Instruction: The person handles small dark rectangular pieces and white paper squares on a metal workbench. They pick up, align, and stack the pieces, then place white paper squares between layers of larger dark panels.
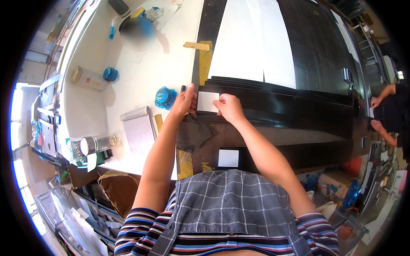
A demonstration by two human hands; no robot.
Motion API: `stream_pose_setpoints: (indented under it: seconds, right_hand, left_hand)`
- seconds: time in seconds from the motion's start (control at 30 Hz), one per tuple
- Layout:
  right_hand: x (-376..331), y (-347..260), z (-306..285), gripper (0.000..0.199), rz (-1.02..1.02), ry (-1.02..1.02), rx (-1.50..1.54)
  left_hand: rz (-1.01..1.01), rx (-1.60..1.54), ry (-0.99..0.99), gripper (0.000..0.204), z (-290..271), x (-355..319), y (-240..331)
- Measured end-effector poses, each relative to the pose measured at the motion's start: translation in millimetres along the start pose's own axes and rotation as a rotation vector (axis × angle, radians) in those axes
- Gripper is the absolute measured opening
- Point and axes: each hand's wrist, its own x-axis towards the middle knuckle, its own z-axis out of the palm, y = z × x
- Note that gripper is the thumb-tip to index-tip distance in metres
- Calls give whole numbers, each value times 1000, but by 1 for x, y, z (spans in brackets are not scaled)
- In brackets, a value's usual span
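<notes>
My right grip (230,106) pinches the right edge of a white card (207,101), lying at the left end of stacked black strips (282,100). My left grip (185,102) curls by that end; whether it holds anything, I cannot tell. A blue bundle (165,98) crowds it; rightward, the strips leave room.

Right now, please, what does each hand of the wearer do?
Left hand: loosely curled by the left end of the black strips; grip unclear.
Right hand: closed on the right edge of the upper white card.
</notes>
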Motion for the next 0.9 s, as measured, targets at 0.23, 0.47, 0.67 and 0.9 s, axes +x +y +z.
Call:
stream_pose_setpoints:
  seconds: [0.23, 0.47, 0.67, 0.9]
  right_hand:
    - [1, -2, 3, 23, 24, 22, -9]
    - [0, 5, 6, 23, 14, 67, -84]
    - [-51, -6, 0, 47, -379, 220, -583]
    - [-83, 32, -23, 48, -568, 207, -690]
  left_hand:
    - [-16, 35, -35, 62, -1, -1, 2]
    - [175, 301, -41, 34, 1, 9, -13]
    - [174, 275, 26, 32, -4, 12, -24]
    - [272, 517, 120, 29, -4, 26, -26]
